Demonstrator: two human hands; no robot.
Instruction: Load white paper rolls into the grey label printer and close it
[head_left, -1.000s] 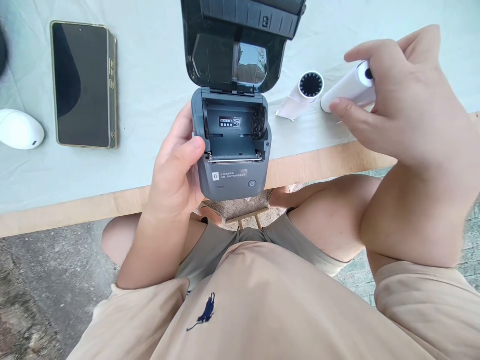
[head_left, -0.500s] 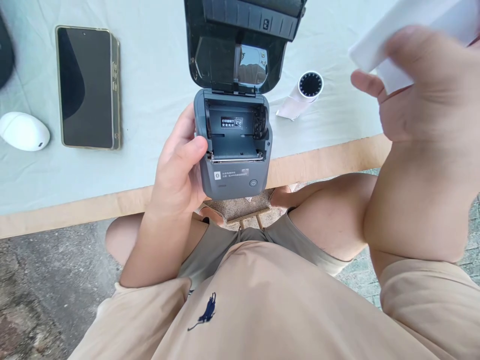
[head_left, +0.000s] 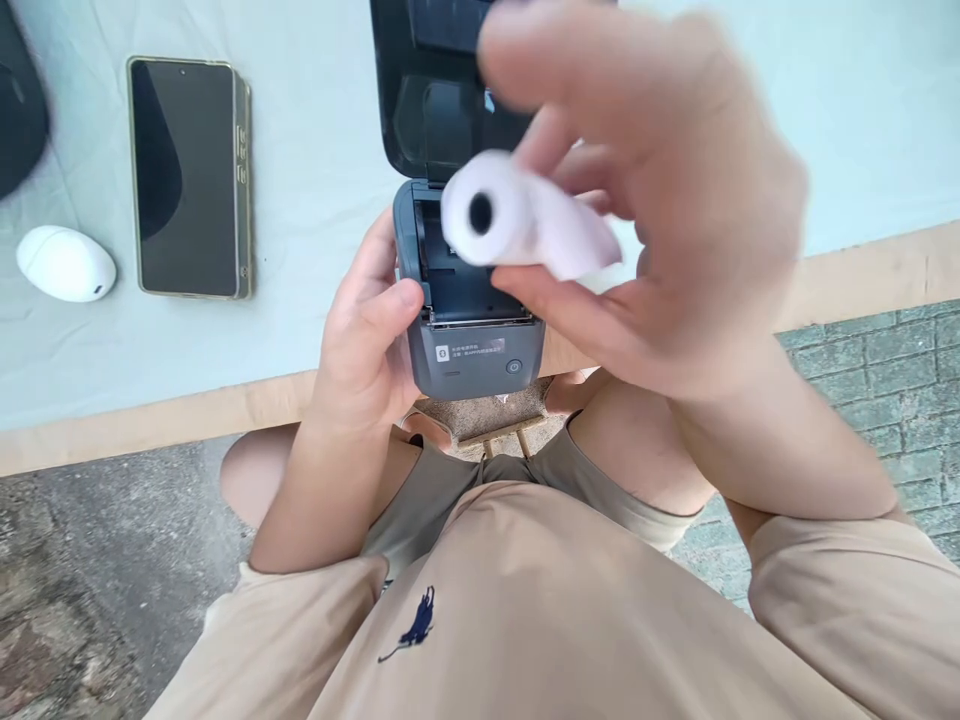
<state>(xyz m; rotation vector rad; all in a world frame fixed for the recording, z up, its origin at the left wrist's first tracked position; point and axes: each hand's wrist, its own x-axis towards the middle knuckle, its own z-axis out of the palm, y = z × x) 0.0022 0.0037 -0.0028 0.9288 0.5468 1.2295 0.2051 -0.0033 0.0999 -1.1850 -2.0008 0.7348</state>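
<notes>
My left hand grips the left side of a dark grey label printer, its thumb on the edge of the paper bay. The printer's black lid is swung up, and the bay below it is partly covered from view. Over the bay, my right hand holds a white paper roll between thumb and fingers. The roll's dark core hole faces left, and a loose paper end hangs on its right. Motion blurs the right hand.
On the pale cloth of the table lie a smartphone in a clear case and a white oval case. A dark object sits at the far left edge. The wooden table edge runs above my knees.
My right hand has moved left from the upper right, where it held white paper, and now has the small roll that stood beside the printer. My left hand still holds the printer.
</notes>
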